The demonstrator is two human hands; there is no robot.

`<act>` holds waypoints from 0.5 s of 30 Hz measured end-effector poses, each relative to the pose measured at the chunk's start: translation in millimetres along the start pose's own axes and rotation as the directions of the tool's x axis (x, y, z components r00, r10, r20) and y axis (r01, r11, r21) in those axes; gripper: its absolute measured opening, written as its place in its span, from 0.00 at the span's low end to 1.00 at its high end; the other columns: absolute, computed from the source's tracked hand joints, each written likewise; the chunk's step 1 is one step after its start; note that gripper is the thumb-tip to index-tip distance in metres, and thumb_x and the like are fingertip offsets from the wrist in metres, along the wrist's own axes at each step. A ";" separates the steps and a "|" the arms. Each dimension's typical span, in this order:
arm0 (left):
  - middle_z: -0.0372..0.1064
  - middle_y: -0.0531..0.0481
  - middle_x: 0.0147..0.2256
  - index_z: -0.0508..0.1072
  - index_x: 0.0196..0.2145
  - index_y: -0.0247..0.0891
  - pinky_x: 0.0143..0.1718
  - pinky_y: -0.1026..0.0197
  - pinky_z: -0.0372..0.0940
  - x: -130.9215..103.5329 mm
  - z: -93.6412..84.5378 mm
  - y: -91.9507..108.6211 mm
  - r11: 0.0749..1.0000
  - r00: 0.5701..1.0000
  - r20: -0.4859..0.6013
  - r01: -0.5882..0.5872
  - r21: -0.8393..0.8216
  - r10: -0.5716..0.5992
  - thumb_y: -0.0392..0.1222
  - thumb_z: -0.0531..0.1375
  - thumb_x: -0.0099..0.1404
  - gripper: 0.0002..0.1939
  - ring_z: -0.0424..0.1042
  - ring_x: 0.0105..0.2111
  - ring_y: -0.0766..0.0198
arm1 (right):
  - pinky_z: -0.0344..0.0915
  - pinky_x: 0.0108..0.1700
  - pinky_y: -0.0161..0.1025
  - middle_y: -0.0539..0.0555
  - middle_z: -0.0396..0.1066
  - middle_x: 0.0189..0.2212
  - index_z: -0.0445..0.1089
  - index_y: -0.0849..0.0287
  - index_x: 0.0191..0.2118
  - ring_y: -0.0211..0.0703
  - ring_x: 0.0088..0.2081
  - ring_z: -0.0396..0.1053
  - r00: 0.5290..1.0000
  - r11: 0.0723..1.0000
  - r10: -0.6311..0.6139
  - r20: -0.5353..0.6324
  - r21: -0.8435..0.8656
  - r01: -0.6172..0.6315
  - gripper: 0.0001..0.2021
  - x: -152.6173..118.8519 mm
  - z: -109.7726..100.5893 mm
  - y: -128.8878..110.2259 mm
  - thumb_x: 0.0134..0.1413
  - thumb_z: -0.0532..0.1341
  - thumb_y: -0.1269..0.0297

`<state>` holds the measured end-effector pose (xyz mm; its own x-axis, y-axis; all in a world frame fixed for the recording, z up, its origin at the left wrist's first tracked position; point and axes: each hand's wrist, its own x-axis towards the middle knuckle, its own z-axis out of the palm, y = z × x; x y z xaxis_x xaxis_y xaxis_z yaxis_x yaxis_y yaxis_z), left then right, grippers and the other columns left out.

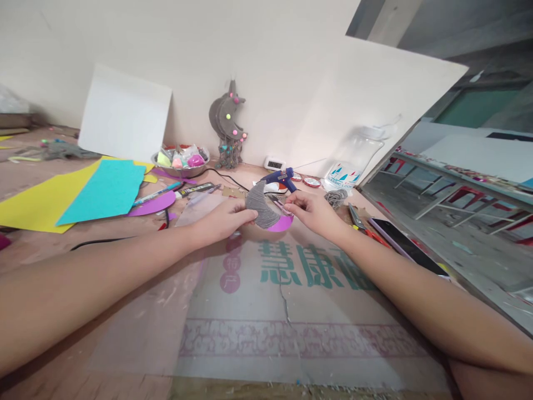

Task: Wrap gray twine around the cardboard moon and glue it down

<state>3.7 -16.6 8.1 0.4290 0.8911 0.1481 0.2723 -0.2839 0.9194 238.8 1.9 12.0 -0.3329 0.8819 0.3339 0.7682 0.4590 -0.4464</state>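
Crescent (259, 205) held in left hand (228, 215), mostly yarn-wrapped; purple end (282, 223) still bare beside right hand (310, 211), pinched narrow, contents unclear.

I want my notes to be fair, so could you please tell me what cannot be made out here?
All in the head view:
Left hand: partly hidden behind the gray crescent.
Right hand: whatever it may pinch is too small to tell.
Clock: digits too small and blurred.
Plastic sheet: large lettering partly covered by the right forearm.
Pink item: cut off by the left edge.
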 end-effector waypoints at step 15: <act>0.54 0.57 0.20 0.60 0.23 0.37 0.13 0.68 0.52 -0.4 1.0 -5.2 0.988 0.970 0.242 0.032 -0.150 0.005 0.45 0.53 0.57 0.10 0.56 0.14 0.73 | 0.56 0.30 0.36 0.50 0.67 0.24 0.67 0.59 0.32 0.38 0.26 0.61 0.999 0.999 -0.015 -0.048 -0.034 0.013 0.10 -2.1 2.2 -7.4 0.54 0.54 0.59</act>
<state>3.0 -15.8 3.0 0.6260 0.7775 0.0602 0.1539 -0.1988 0.9679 232.6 -3.1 12.8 -0.3180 0.8687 0.3798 0.7817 0.4669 -0.4135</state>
